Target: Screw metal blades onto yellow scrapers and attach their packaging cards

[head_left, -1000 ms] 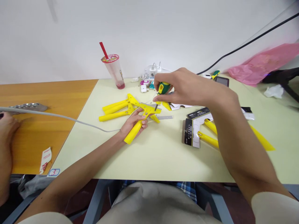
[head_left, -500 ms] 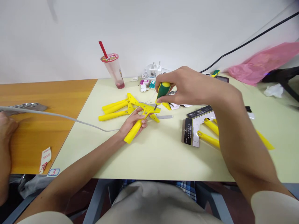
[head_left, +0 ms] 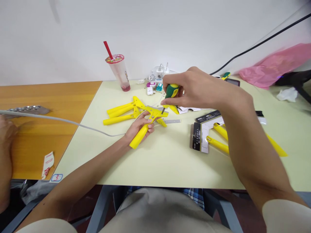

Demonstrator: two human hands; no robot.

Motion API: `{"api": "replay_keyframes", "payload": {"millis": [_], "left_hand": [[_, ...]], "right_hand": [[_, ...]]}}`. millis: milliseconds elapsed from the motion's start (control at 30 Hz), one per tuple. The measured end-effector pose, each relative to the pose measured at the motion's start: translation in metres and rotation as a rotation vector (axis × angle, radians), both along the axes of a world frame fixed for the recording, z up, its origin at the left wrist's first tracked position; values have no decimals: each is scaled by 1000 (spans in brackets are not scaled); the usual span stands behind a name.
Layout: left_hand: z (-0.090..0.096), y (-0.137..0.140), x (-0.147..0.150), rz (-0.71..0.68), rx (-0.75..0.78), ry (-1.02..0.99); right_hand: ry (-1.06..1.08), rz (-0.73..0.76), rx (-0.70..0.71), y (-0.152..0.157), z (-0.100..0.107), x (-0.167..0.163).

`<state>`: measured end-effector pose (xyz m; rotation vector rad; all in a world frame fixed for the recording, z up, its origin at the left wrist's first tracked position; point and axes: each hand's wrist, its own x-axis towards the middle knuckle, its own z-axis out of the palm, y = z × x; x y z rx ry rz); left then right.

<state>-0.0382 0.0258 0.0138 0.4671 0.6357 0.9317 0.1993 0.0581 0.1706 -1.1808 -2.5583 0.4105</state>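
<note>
My left hand [head_left: 136, 127] is wrapped round the handle of a yellow scraper [head_left: 139, 135], its wide head pointing away from me. In my right hand [head_left: 198, 88] is a green and yellow screwdriver [head_left: 171, 92], gripped from above. The screwdriver's tip meets the right part of the scraper's head, though a screw there is too small to make out. Just left of that head lie more yellow scrapers [head_left: 118, 120] on the table. A flat metal blade [head_left: 173, 121] shows beyond my left fingers, beside another yellow piece [head_left: 161, 122].
Packaged yellow scrapers [head_left: 217, 144] with black and white cards lie under my right forearm. A cup with a red straw [head_left: 120, 74] and several chargers [head_left: 150, 91] stand along the wall. A grey cable [head_left: 73, 122] crosses from the left, near another person's hand [head_left: 7, 129].
The screwdriver handle has turned a little in my right fingers, with more yellow showing now. My left hand keeps the scraper in nearly the same place. The whole view has shifted slightly.
</note>
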Motion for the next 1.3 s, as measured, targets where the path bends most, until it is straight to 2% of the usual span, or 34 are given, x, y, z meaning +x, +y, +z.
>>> {"api": "replay_keyframes", "payload": {"millis": [333, 500, 833, 1067, 1300], "left_hand": [[0, 1, 1, 9, 12, 40], [0, 1, 1, 10, 7, 33], [-2, 3, 0, 23, -9, 36], [-4, 4, 0, 16, 13, 35], [-5, 3, 0, 13, 27, 38]], "right_hand": [[-116, -17, 71, 2, -3, 0], [-222, -19, 62, 2, -1, 3], [-231, -6, 44, 5, -3, 8], [-244, -8, 90, 3, -2, 6], [-259, -79, 78, 3, -3, 3]]}}
